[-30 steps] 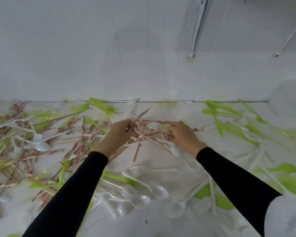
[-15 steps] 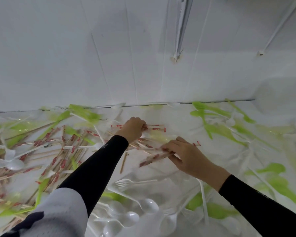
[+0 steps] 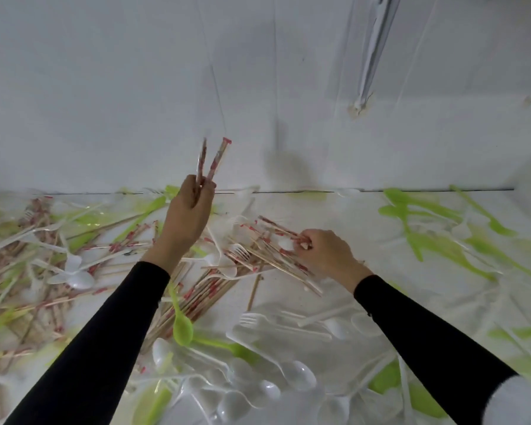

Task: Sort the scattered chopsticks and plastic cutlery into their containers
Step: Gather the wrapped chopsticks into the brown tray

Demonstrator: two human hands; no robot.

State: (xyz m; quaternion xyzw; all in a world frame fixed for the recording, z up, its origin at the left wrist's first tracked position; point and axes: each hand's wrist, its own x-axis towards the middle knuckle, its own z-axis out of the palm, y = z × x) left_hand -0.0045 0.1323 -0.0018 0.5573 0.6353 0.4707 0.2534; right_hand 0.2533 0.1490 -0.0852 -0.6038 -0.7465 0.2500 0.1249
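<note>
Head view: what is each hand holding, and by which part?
The left hand grips two red-printed chopsticks by their lower ends. The right hand pinches a pile chopstick, apparently at one end.

Bright, flat, diffuse light. White table [image 3: 365, 228] below the wall [image 3: 104, 87] overexposed, white cutlery [image 3: 288, 329] washed out. Soft grey shadow on wall. Chopsticks [image 3: 218, 157] against wall motion-blurred. Fisheye bend; corners far from wall smeared, soft.

Two black-sleeved arms reach toward the far side.
Left hand [image 3: 189, 216] raised, fingers curled round a chopstick pair [image 3: 216, 159]; right hand [image 3: 327, 251] lower, knuckles up, pinching lying chopsticks [image 3: 278, 227].
</note>
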